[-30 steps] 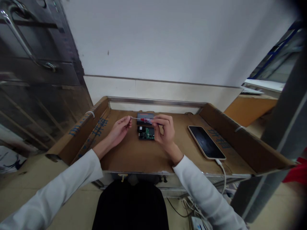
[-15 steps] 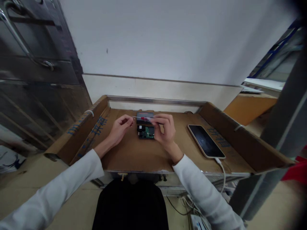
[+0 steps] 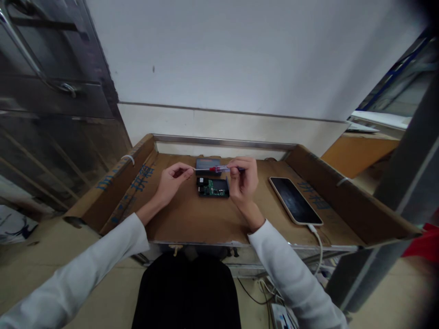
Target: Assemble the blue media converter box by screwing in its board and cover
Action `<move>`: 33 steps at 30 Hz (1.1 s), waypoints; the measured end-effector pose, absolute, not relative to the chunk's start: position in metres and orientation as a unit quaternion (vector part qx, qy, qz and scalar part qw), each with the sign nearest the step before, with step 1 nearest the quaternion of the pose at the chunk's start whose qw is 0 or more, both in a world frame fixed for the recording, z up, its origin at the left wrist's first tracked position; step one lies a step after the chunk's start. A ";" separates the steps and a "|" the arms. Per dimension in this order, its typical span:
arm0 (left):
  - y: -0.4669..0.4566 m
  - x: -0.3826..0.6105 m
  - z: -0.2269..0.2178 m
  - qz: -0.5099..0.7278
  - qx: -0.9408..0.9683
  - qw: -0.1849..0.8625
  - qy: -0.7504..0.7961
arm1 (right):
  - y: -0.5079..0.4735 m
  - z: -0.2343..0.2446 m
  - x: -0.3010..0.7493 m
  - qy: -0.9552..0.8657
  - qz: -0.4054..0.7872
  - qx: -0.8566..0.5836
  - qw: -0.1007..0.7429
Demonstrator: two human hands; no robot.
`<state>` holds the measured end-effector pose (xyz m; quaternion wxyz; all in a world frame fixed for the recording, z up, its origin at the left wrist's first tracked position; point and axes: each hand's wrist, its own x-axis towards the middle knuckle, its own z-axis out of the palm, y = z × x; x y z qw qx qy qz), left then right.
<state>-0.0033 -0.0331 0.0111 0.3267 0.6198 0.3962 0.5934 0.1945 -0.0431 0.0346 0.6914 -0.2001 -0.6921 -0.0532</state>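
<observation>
My right hand [image 3: 244, 182] is closed on the handle of a small screwdriver [image 3: 219, 169] with a red and clear grip, held level above the work surface. Its metal tip points left and meets the pinched fingers of my left hand [image 3: 172, 179]. Just below the tool lies a green circuit board [image 3: 212, 187] in a black frame. Behind it lies a dark flat cover [image 3: 207, 163]. Both rest on a cardboard-lined tray [image 3: 192, 214].
A phone [image 3: 295, 200] lies face up at the right of the tray with a white cable [image 3: 318, 246] running off the front edge. Raised cardboard walls [image 3: 113, 183] flank both sides. A metal cabinet stands at left, a white wall behind.
My right hand has shifted right with the screwdriver, uncovering more of the circuit board. My left hand stays pinched at the tip.
</observation>
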 end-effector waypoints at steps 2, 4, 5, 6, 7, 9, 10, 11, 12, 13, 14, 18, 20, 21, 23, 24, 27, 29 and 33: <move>-0.034 -0.004 0.011 0.592 0.624 0.313 0.402 | -0.043 0.035 0.195 -0.695 -0.057 -0.208 0.686; -0.034 -0.004 0.011 0.595 0.628 0.301 0.402 | -0.043 0.035 0.196 -0.696 -0.056 -0.214 0.684; -0.034 -0.004 0.011 0.598 0.629 0.295 0.400 | -0.043 0.035 0.196 -0.695 -0.054 -0.216 0.684; -0.034 -0.004 0.011 0.601 0.630 0.291 0.397 | -0.043 0.035 0.196 -0.695 -0.051 -0.218 0.683; -0.034 -0.005 0.010 0.604 0.631 0.287 0.394 | -0.043 0.036 0.196 -0.695 -0.051 -0.220 0.683; -0.033 -0.005 0.010 0.609 0.633 0.283 0.386 | -0.043 0.036 0.196 -0.694 -0.053 -0.222 0.683; -0.033 -0.005 0.010 0.611 0.634 0.281 0.383 | -0.043 0.036 0.196 -0.694 -0.055 -0.224 0.682; -0.033 -0.005 0.010 0.612 0.635 0.278 0.381 | -0.043 0.036 0.196 -0.694 -0.058 -0.225 0.681; -0.033 -0.005 0.011 0.613 0.636 0.275 0.380 | -0.043 0.036 0.196 -0.694 -0.060 -0.227 0.681; -0.034 -0.005 0.011 0.614 0.637 0.270 0.380 | -0.043 0.037 0.196 -0.693 -0.062 -0.228 0.681; -0.034 -0.005 0.011 0.614 0.639 0.265 0.380 | -0.043 0.037 0.195 -0.693 -0.065 -0.229 0.681; -0.036 -0.004 0.012 0.617 0.643 0.235 0.388 | -0.043 0.038 0.195 -0.693 -0.071 -0.232 0.679; -0.037 -0.004 0.011 0.618 0.647 0.213 0.392 | -0.043 0.039 0.195 -0.694 -0.071 -0.233 0.678; -0.037 -0.004 0.011 0.619 0.651 0.201 0.392 | -0.043 0.039 0.195 -0.694 -0.070 -0.234 0.677; -0.038 -0.005 0.010 0.618 0.658 0.180 0.390 | -0.042 0.038 0.195 -0.694 -0.066 -0.238 0.676; -0.038 -0.005 0.009 0.618 0.661 0.172 0.389 | -0.042 0.037 0.195 -0.694 -0.063 -0.242 0.675; -0.038 -0.006 0.009 0.616 0.665 0.166 0.388 | -0.041 0.034 0.194 -0.695 -0.037 -0.250 0.673; -0.039 -0.006 0.008 0.611 0.668 0.171 0.389 | -0.040 0.033 0.193 -0.682 0.005 -0.251 0.687; -0.042 -0.005 0.009 0.585 0.684 0.193 0.391 | -0.037 0.034 0.190 -0.635 0.123 -0.258 0.717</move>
